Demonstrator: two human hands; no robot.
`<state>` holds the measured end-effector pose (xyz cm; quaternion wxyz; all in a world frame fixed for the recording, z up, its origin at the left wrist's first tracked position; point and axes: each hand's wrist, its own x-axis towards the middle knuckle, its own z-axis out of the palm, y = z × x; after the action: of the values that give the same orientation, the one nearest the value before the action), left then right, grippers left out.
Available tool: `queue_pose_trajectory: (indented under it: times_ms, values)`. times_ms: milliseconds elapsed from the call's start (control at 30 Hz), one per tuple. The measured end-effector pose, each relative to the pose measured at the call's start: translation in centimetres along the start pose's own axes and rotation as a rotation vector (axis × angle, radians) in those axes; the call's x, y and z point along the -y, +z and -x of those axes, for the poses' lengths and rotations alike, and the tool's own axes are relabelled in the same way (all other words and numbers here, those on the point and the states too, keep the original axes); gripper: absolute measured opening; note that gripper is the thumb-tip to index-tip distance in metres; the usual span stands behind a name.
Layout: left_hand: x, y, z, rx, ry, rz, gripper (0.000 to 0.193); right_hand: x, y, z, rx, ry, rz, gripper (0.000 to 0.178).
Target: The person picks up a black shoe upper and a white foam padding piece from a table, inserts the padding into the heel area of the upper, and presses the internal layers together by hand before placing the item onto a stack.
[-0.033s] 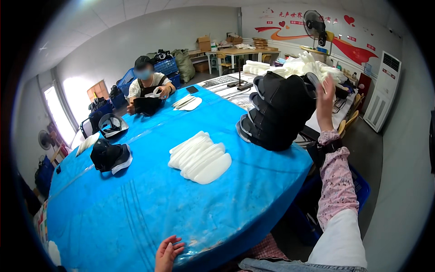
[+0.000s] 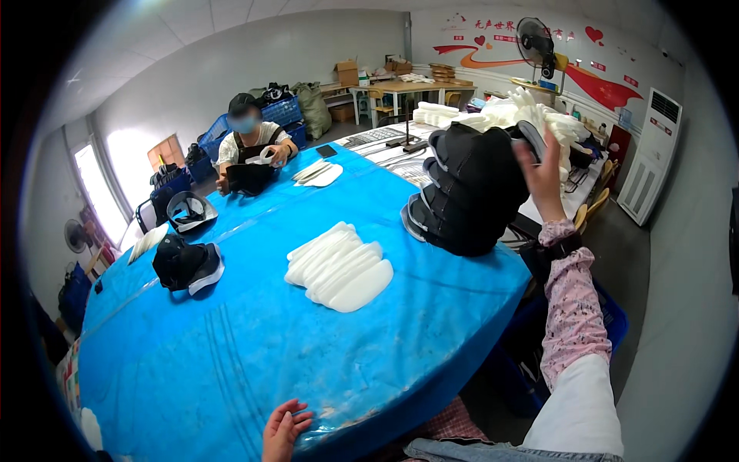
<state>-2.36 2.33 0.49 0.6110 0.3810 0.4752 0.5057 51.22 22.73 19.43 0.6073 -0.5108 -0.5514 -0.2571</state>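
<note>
A tall stack of black caps (image 2: pixel 481 185) stands at the right end of the blue-covered table (image 2: pixel 254 346). My right hand (image 2: pixel 545 181) is raised at the upper right side of this stack, thumb and fingers spread. It overlaps the top cap's grey inner edge; whether it touches the cap I cannot tell. My left hand (image 2: pixel 286 430) rests by the near table edge, its fingers slightly bent and apart, with nothing in it. Between the hands and farther in lies a fanned row of white oval pads (image 2: pixel 339 268).
At the left are a black cap (image 2: pixel 186 264) and an upturned cap (image 2: pixel 190 212). Across the table a masked co-worker (image 2: pixel 254 142) handles a black cap beside more white pads (image 2: pixel 318 173). White pads are heaped (image 2: pixel 531 112) behind the stack. A blue crate (image 2: pixel 608 316) sits below my right arm.
My right hand has moved slightly left and down, closer to the stack, and its thumb and fingers have spread. My left hand has stayed put.
</note>
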Motion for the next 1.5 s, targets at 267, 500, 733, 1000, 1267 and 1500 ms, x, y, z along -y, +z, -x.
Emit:
queue_pose_trajectory:
  times_ms: [267, 500, 733, 1000, 1267, 1500]
  values:
    - [-0.7, 0.0, 0.2, -0.060, -0.026, 0.038, 0.033, 1.8, 2.3, -3.5, 0.477, -0.119, 0.528, 0.069]
    - [-1.1, 1.6, -1.2, 0.130, -0.038, 0.023, 0.040, -3.8, 0.4, -2.8, 0.439, -0.193, 0.663, 0.069]
    - [-2.7, -0.2, -0.2, 0.288, -0.093, -0.112, 0.041, 11.6, 1.6, 7.7, 0.408, -0.471, 0.185, 0.041]
    - [-13.7, -4.5, -1.7, 0.321, 0.004, -0.566, 0.042, 18.1, 0.0, 25.1, 1.145, -0.168, -0.253, 0.044]
    - [-12.2, -11.1, -13.2, 0.207, -0.054, -1.560, 0.054, 18.8, 0.4, 25.8, 1.046, -0.171, -0.273, 0.030]
    - [-9.6, -13.3, -24.3, -0.060, 0.281, -1.894, 0.055, 18.8, -0.1, 26.1, 1.003, -0.128, -0.284, 0.031]
